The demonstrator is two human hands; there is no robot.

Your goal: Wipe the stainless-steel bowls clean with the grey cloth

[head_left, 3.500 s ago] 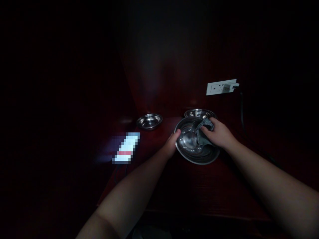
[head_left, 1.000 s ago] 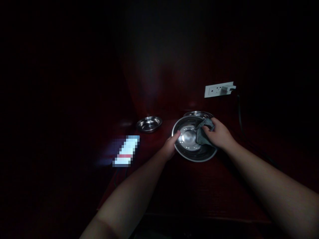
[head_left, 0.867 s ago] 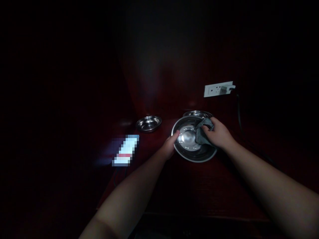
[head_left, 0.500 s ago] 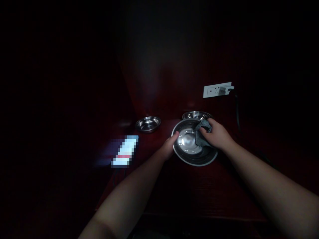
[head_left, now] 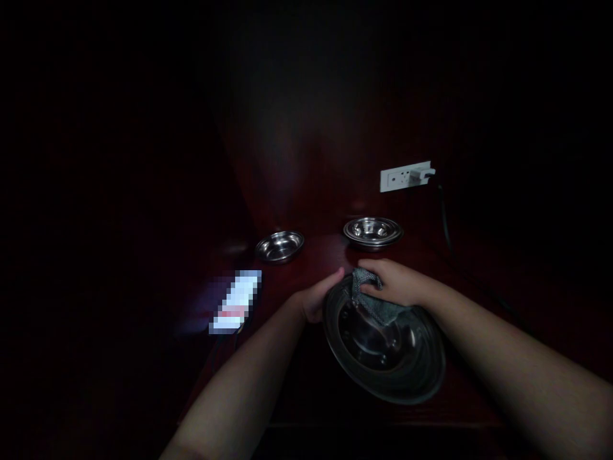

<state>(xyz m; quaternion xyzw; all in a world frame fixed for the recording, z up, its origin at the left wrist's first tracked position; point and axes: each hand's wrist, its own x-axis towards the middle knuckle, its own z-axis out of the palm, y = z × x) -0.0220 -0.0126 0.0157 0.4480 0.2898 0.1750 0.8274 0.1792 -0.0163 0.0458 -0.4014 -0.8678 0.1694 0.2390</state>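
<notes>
A shiny steel bowl point(head_left: 397, 377) is held up over the dark red table, its inside tilted toward me. My left hand point(head_left: 320, 299) grips the bowl's left rim, thumb up along the edge and the other fingers hidden behind it. Bunched in my right hand point(head_left: 395, 281) is a grey checked cloth point(head_left: 378, 306), pressed against the upper inside wall of the bowl. Part of the cloth hangs down inside the bowl.
Behind the bowl stand stacked steel dishes point(head_left: 373, 233), with another steel dish point(head_left: 280, 248) to their left. A blurred-out lit phone point(head_left: 237, 301) lies at left. On the wall a white socket point(head_left: 405, 177) holds a plug with a dark cable point(head_left: 445, 220).
The bowl has come down and nearer and tilted differently, uncovering the stacked dishes behind. My right hand with the cloth has moved down and left, to the bowl's upper wall.
</notes>
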